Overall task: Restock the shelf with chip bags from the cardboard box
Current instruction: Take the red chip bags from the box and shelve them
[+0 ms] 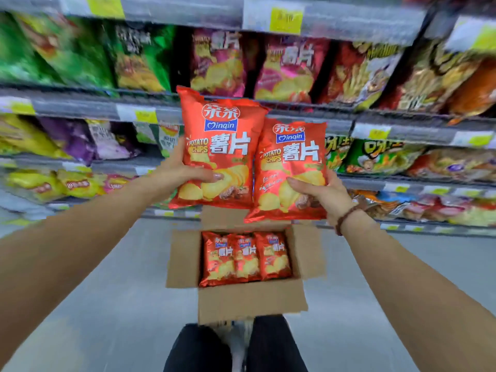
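Your left hand (185, 170) grips one red chip bag (217, 149), your right hand (319, 194) grips a second red bag (292, 167) — both held upright in front of the shelf (268, 108), edges overlapping. Below them, the open cardboard box (249, 299) on the floor (107, 291) holds three more bags (245, 257) side by side.

Both forearms are bare, no sleeves showing; the right wrist (346, 218), just behind the fingers, wears a dark beaded bracelet (344, 217). The legs (239, 347) are in dark trousers; the left hand's (182, 170) thumbnail looks glossy.
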Demonstrator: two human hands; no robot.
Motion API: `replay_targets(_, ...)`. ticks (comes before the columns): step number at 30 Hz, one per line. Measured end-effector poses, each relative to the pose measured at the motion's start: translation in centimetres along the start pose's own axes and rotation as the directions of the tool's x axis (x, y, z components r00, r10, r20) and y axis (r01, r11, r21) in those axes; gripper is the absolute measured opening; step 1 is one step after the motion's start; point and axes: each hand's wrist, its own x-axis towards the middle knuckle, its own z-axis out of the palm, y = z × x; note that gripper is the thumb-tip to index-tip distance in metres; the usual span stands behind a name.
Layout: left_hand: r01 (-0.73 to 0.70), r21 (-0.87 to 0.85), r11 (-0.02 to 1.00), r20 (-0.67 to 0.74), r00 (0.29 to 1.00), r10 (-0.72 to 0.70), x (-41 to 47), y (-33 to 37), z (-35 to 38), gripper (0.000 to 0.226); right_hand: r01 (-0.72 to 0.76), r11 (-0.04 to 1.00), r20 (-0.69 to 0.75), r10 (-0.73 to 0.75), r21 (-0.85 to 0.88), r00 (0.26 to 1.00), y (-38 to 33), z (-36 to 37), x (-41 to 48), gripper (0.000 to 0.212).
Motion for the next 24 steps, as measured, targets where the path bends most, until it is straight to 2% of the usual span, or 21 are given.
replay_targets(2, -0.074, 0.029, 0.997, -0.008, 0.997, 0.074, -1.8, 4.6, -0.4, 0.098, 0.089, 0.996, -0.001, -0.089, -0.003, 0.996, -4.2, -0.2, -1.8, 0.069)
replay_targets(4, -0.151, 0.030, 0.988, -0.009, 0.988, 0.151, -3.3, 8.9, -0.8, 0.117, 0.162, 0.987, 0.003, -0.162, -0.008, 0.987, -8.1, -0.6, -3.1, 0.066)
replay_targets(8, -0.298, 0.065, 0.952, 0.041, 0.954, 0.296, -7.0, 16.8, -0.9, 0.118, 0.336, 0.942, -0.022, -0.336, -0.003, 0.942, -15.4, -1.2, -6.6, 0.066)
replay_targets(11, -0.385, 0.075, 0.920, 0.024, 0.923, 0.384, -8.8, 21.0, -0.5, 0.123, 0.428, 0.903, -0.028, -0.429, -0.028, 0.903, -19.4, -1.8, -8.8, 0.073)
replay_targets(14, -0.489, 0.102, 0.866, 0.017, 0.871, 0.490, -10.9, 24.9, 0.0, 0.109, 0.492, 0.871, -0.055, -0.492, -0.015, 0.869, -23.3, -2.4, -10.9, 0.081)
replay_targets(18, -0.566, 0.113, 0.817, 0.043, 0.824, 0.565, -12.3, 29.0, 0.2, 0.090, 0.569, 0.819, -0.068, -0.573, -0.071, 0.817, -27.3, -2.5, -12.9, 0.105)
replay_targets(20, -0.592, 0.105, 0.799, 0.046, 0.806, 0.590, -12.8, 31.0, 0.2, 0.090, 0.603, 0.795, -0.067, -0.606, -0.064, 0.793, -29.1, -2.6, -13.5, 0.095)
replay_targets(22, -0.616, 0.078, 0.784, 0.042, 0.788, 0.615, -13.2, 32.8, 0.0, 0.077, 0.630, 0.775, -0.061, -0.631, -0.043, 0.773, -30.7, -2.6, -13.7, 0.075)
replay_targets(24, -0.634, 0.066, 0.771, 0.064, 0.773, 0.631, -13.3, 34.5, -0.1, 0.078, 0.646, 0.762, -0.062, -0.647, -0.039, 0.760, -32.2, -2.9, -13.7, 0.069)
